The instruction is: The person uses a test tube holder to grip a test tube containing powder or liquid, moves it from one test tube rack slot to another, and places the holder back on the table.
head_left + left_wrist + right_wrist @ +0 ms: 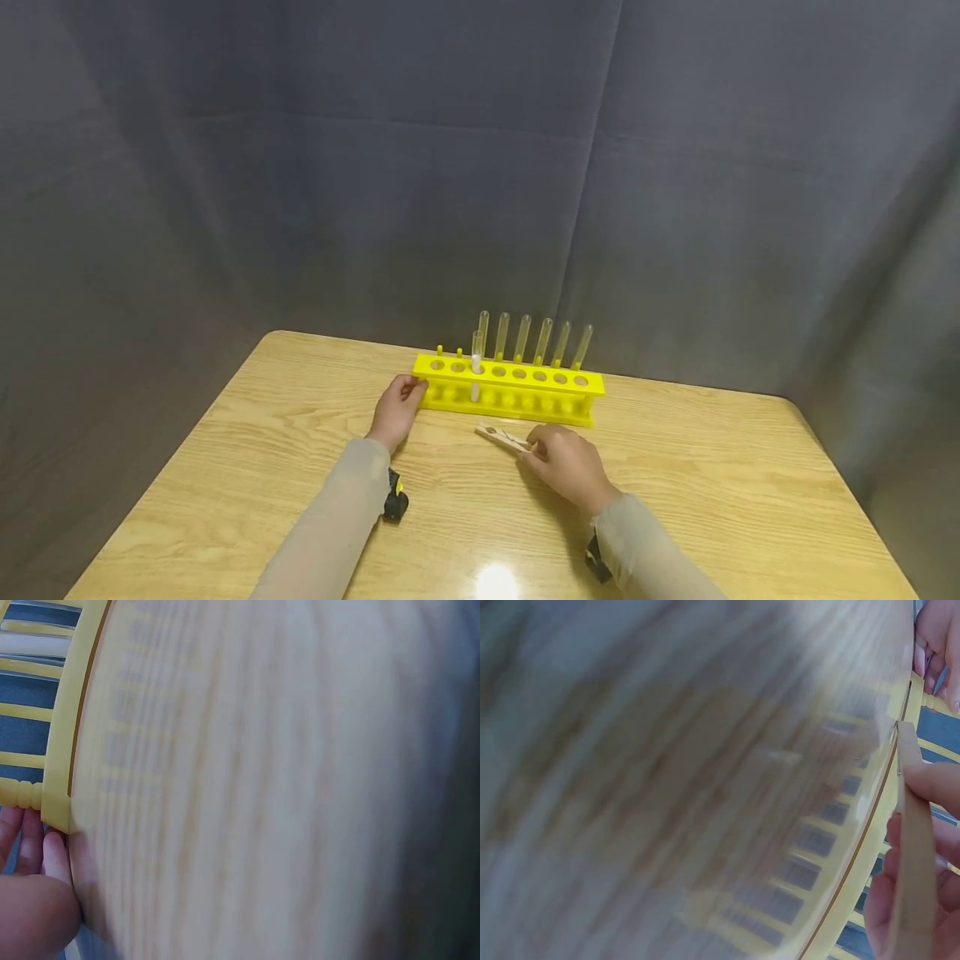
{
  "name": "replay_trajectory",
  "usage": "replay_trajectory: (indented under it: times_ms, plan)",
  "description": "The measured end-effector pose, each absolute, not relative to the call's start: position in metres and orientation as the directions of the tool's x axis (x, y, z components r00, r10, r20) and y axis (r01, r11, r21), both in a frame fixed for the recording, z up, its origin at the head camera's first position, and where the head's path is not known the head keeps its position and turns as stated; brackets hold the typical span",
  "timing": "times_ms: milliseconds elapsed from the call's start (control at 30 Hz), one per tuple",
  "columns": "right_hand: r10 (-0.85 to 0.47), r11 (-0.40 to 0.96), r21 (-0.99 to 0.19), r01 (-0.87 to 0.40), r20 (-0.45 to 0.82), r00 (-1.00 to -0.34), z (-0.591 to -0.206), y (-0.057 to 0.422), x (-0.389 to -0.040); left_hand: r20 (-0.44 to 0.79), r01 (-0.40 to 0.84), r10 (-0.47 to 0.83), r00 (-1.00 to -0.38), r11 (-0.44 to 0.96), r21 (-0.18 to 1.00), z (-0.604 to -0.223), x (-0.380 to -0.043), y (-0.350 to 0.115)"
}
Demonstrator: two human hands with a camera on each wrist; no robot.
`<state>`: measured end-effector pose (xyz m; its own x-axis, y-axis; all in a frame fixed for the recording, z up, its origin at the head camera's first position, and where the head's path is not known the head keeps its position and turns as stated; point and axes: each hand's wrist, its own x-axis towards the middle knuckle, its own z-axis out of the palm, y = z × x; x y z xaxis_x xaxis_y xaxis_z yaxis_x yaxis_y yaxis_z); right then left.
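Note:
A yellow test tube rack point(510, 408) stands toward the back of the table. One test tube point(476, 364) with white contents sits upright in its third hole from the left. My left hand point(397, 411) grips the rack's left end; in the left wrist view the fingers point(30, 844) bend against the end post. Low in front of the rack, my right hand point(568, 467) pinches a wooden test tube holder point(502, 437) by its rear part. The holder's front end points left, toward the rack. In the right wrist view the holder point(915, 847) lies between thumb and fingers.
Several clear test tubes point(522, 337) stand upside down on the rack's back pegs. Two bare pegs point(440, 350) show at its left. Grey curtain point(450, 208) hangs behind and beside the wooden table point(705, 450).

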<state>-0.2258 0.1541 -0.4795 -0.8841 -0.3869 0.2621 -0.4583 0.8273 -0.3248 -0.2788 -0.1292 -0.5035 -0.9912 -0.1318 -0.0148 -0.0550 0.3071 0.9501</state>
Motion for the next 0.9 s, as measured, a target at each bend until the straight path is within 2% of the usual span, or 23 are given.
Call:
replay_trajectory:
  times_ms: [267,567,767,900]
  plan:
    - [-0.376,0.85,-0.301,-0.433,0.229,-0.898,-0.477,0.156,-0.225,-0.014,-0.053,-0.125,-0.992,0.314,0.948,-0.502,-0.279,-0.128]
    - [-0.372,0.851,-0.336,-0.405,0.161,-0.914,-0.48,0.156,-0.224,-0.016,-0.055,-0.119,-0.993,0.332,0.942,-0.508,-0.283,-0.13]
    - [-0.407,0.819,-0.421,-0.389,0.051,-0.912,-0.482,0.16,-0.228,0.012,-0.039,-0.123,-0.992,0.404,0.914,-0.512,-0.277,-0.138]
    - [-0.449,0.769,-0.523,-0.368,-0.032,-0.893,-0.478,0.183,-0.235,0.019,-0.018,-0.071,-0.997,0.486,0.874,-0.509,-0.276,-0.144]
